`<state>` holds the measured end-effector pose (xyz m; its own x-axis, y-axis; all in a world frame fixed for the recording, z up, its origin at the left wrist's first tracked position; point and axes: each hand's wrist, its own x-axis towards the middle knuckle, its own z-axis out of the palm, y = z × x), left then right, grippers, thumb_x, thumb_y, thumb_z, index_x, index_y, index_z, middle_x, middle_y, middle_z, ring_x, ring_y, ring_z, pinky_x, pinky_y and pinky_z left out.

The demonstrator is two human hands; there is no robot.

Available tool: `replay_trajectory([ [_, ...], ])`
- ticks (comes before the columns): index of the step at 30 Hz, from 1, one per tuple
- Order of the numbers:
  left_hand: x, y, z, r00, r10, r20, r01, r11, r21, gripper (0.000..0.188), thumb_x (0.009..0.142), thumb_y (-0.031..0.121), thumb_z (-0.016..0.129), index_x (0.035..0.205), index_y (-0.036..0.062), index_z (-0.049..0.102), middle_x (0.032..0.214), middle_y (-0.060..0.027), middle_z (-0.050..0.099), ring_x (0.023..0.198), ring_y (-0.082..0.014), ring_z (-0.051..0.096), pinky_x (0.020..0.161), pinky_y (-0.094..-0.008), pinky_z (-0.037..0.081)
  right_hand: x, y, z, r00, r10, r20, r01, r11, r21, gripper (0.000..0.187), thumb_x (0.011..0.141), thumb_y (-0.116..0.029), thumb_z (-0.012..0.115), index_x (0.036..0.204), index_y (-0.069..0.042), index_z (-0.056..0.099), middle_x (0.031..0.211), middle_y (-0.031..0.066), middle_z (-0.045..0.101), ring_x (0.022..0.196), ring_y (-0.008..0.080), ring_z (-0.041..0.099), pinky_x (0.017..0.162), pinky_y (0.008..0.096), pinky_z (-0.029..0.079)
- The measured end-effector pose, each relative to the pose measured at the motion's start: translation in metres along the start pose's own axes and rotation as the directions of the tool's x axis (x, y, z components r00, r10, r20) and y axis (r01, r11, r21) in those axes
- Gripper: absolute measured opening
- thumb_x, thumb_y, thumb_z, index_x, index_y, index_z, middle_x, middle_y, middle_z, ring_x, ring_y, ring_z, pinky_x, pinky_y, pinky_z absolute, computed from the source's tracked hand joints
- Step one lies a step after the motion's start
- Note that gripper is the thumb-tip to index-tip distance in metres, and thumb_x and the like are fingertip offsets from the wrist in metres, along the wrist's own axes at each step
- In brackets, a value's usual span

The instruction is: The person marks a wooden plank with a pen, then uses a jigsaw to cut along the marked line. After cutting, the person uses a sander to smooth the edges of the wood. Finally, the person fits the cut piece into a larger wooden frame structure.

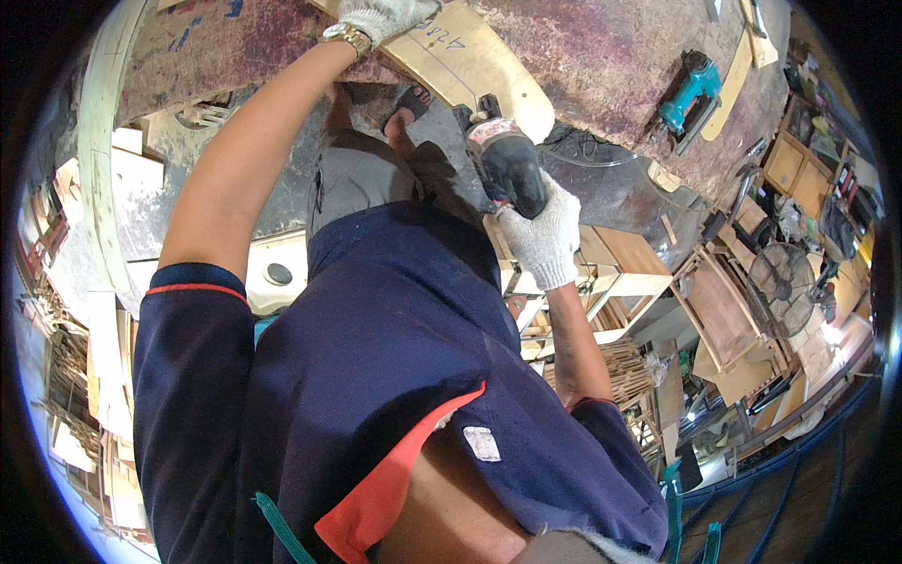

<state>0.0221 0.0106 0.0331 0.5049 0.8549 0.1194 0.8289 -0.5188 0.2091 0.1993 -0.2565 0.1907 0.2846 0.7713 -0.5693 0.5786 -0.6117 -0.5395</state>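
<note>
Teal power tool [692, 100] lies on the bench [601, 52], apart from the board [470, 58]

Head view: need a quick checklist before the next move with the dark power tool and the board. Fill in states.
1. Right hand on the dark power tool: ok, wrapped around its rear end.
2. Left hand apart from the tool: ok, it is up at the board's far end.
3. Left hand's grip on the board: cannot tell, the picture's top edge limits the view.
4. Both hands gloved: ok.
5. Left wrist bare: not ok, a watch is on it.
6. Teal tool off the board: ok, it lies apart to the right.
</note>
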Motion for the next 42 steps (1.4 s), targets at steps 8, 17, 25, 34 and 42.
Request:
replay_trajectory([
  [8,-0.001,-0.008,-0.004,0.995,0.026,-0.095,-0.026,1.0,-0.001,0.07,0.067,0.043,0.079,0.121,0.0047,0.058,0.118,-0.0163,0.06,0.117,-0.0346,0.055,0.102,-0.0492,0.041,0.004,-0.007,-0.002,0.999,0.018,0.03,-0.019,1.0,0.012,0.044,0.071,-0.018,0.077,0.109,0.003,0.072,0.089,0.0211,0.076,0.085,0.032,0.077,0.08,0.0383,0.059],
  [17,0.047,-0.085,0.041,0.921,-0.283,-0.266,0.33,0.932,0.15,0.084,0.087,0.055,0.067,0.145,-0.0015,0.046,0.145,-0.0249,0.054,0.137,-0.0411,0.048,0.111,-0.0491,0.041,-0.001,-0.003,0.006,0.999,0.025,-0.026,-0.025,1.0,0.019,0.042,0.072,-0.018,0.077,0.108,0.003,0.071,0.091,0.0224,0.076,0.087,0.0327,0.077,0.08,0.0389,0.058],
  [25,0.005,-0.061,0.042,0.928,-0.265,-0.26,0.299,0.949,0.103,0.081,0.088,0.053,0.066,0.139,-0.0068,0.047,0.138,-0.0286,0.057,0.131,-0.0441,0.051,0.112,-0.0521,0.039,-0.038,0.018,0.015,0.997,0.08,0.011,-0.081,0.986,0.144,0.036,0.073,-0.015,0.076,0.103,0.002,0.071,0.085,0.0197,0.075,0.078,0.0318,0.075,0.075,0.038,0.057],
  [34,0.002,-0.052,0.028,0.923,-0.349,-0.163,0.366,0.927,0.087,0.081,0.089,0.049,0.066,0.139,-0.0102,0.044,0.138,-0.0316,0.055,0.131,-0.0455,0.05,0.116,-0.052,0.034,-0.036,0.018,0.016,0.997,0.082,0.002,-0.082,0.993,0.09,0.037,0.072,-0.018,0.076,0.102,0.002,0.071,0.084,0.0195,0.075,0.078,0.0324,0.075,0.076,0.0384,0.056],
  [42,0.001,-0.057,0.034,0.928,-0.324,-0.183,0.342,0.936,0.079,0.08,0.089,0.048,0.066,0.139,-0.0109,0.044,0.143,-0.0338,0.051,0.135,-0.0464,0.047,0.118,-0.0516,0.033,-0.035,0.005,0.016,0.991,0.128,-0.035,-0.122,0.983,0.14,0.038,0.071,-0.018,0.076,0.104,0.002,0.071,0.083,0.0202,0.074,0.078,0.0341,0.075,0.075,0.04,0.057],
])
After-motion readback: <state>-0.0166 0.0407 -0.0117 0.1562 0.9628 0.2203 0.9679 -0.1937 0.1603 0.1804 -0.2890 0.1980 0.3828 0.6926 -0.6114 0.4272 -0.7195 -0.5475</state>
